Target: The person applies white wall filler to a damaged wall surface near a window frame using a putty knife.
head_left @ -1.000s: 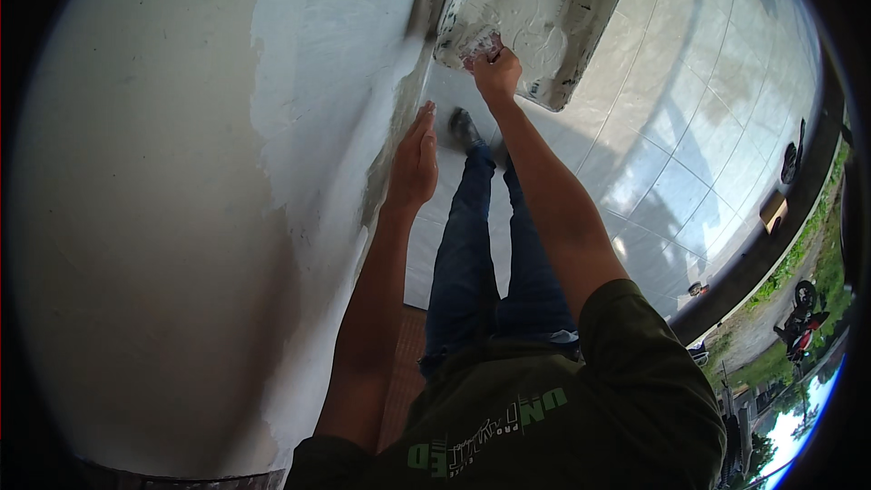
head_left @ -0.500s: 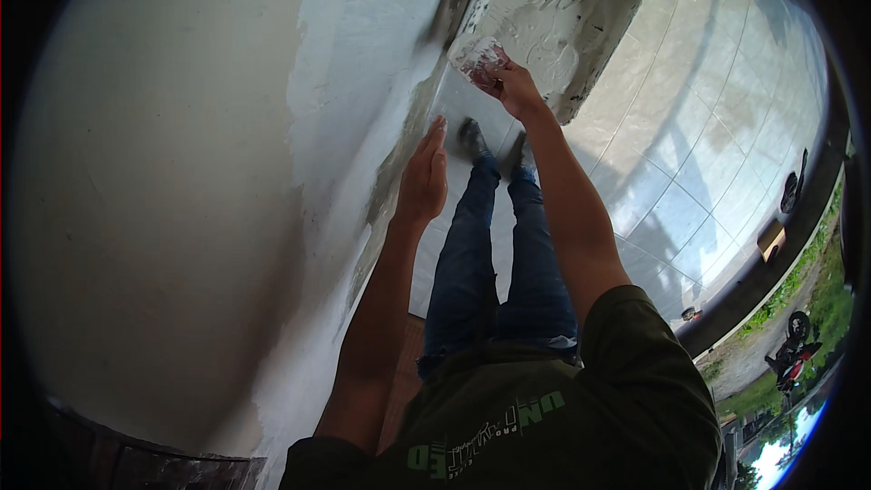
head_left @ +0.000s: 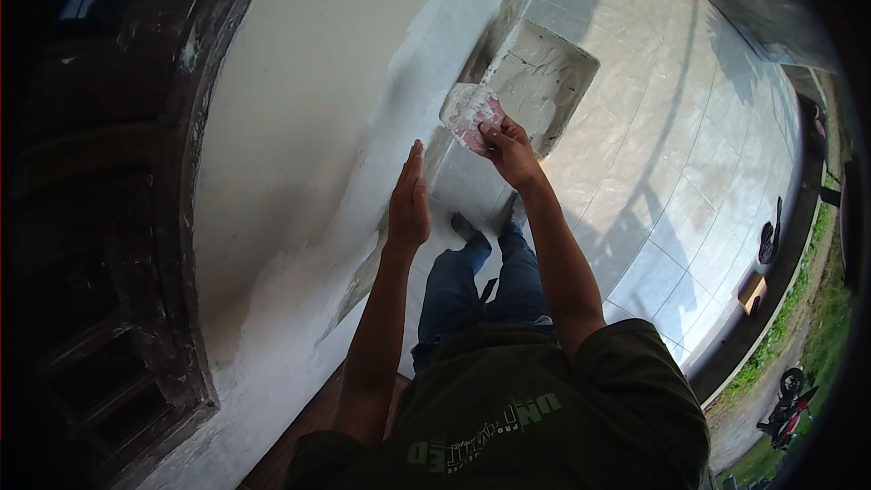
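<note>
My right hand [head_left: 512,152] grips a flat reddish spreader [head_left: 471,112], whose upper face is smeared with thick white paste. Below and beyond it, a rectangular tub [head_left: 579,96] on the floor holds more of the pale paste. My left hand [head_left: 410,204] is held out flat with straight fingers, nothing in it, close to the wall [head_left: 308,91]. Along the wall's lower part runs a wide, uneven band of fresh white coating [head_left: 363,154]; the surface above is beige.
A dark wooden door or window frame [head_left: 172,172] stands at the left. Pale floor tiles [head_left: 671,154] stretch to the right, ending at a dark edge with a small brown box [head_left: 751,293] beside it. Outside, a motorcycle [head_left: 787,410] stands near grass.
My right hand has lifted the paste-covered spreader away from the tub. The view has shifted, bringing in the dark frame at left. My left hand stays flat near the wall.
</note>
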`<state>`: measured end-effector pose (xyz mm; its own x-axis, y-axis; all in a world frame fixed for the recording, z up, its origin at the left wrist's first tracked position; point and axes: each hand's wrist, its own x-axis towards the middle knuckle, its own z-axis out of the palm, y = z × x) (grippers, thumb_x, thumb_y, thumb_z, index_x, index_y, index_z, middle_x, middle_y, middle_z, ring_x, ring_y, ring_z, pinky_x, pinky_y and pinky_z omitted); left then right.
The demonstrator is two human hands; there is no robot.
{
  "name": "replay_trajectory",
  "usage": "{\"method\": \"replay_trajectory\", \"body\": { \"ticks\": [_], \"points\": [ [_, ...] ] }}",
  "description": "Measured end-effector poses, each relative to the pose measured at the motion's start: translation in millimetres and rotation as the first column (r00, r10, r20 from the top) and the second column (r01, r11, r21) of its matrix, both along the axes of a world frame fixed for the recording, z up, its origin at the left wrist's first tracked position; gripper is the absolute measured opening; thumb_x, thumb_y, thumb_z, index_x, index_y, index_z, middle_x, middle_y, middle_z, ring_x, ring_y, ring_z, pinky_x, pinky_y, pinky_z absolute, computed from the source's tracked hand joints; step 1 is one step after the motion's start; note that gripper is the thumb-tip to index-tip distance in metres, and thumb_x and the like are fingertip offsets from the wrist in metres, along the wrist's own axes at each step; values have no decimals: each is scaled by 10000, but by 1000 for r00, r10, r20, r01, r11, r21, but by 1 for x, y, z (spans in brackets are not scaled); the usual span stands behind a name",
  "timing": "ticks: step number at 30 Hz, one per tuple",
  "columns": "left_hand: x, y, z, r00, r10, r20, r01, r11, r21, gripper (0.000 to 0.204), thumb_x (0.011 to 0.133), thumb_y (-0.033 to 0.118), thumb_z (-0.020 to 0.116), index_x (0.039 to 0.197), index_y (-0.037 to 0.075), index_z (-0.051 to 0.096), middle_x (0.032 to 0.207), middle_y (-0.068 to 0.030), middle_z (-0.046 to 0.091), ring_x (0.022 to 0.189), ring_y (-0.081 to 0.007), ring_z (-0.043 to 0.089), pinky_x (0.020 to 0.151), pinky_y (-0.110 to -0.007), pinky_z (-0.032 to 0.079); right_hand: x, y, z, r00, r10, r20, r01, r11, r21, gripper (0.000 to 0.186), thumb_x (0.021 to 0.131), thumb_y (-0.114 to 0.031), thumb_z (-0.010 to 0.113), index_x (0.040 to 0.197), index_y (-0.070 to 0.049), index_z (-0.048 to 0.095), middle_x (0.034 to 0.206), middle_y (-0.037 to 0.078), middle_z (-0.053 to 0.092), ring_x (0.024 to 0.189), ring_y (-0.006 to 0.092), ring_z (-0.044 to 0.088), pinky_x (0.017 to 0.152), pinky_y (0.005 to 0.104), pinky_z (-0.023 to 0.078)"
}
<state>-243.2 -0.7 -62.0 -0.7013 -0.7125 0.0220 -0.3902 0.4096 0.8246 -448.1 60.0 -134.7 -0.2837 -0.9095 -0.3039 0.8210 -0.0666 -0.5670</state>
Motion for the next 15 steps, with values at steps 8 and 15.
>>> {"method": "replay_trajectory", "body": {
  "ticks": [8,15],
  "points": [
    [67,30,69,996,-19,-85,3,981,-192,551,985,201,253,1447,-86,342,1539,-232,320,1441,-349,297,1187,-391,237,78,44,70,994,15,-104,-27,992,-121,240,956,-119,607,1195,-94,620,1077,1,683,924,98,666,797,278,574],
    [169,69,106,990,-27,-137,-13,958,-287,550,993,220,249,1450,-68,350,1543,-208,325,1449,-339,283,1191,-404,227,192,101,102,990,36,-136,-52,992,-119,271,959,-128,603,1229,-135,601,1052,-19,691,895,87,668,727,262,554]
  ]
}}
